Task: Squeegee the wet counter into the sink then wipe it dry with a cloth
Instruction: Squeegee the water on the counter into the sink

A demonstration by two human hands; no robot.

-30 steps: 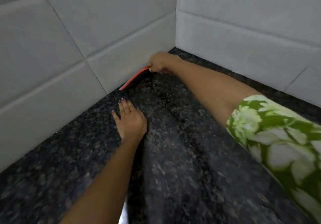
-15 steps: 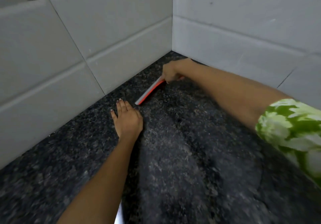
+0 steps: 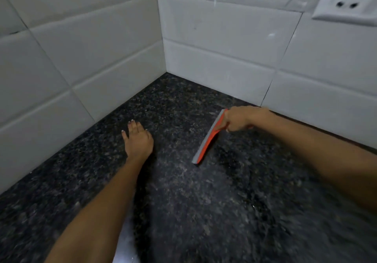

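Right hand (image 3: 237,121) is gripping the squeegee (image 3: 208,140) by its handle, fingers clenched around it, with the grey blade edge lying on the counter (image 3: 234,211) near the back wall (image 3: 224,44). Left hand (image 3: 138,140) is resting flat on the counter, fingers extended and holding nothing, just beside the side wall (image 3: 81,48) and well apart from the squeegee.

Task status, as judged from this view: the squeegee step is appearing to be in progress. The blade is sitting a short way out from the corner, angled across the dark stone. The counter is showing a dull, streaked sheen in front of the blade, which suggests that water is remaining there; the blur is preventing a firm reading.

Remaining work, as judged: the water is needing to be drawn toward the sink, of which only a pale metallic strip (image 3: 124,248) at the bottom edge may be showing. No cloth is appearing in view, so the drying step is not yet beginning
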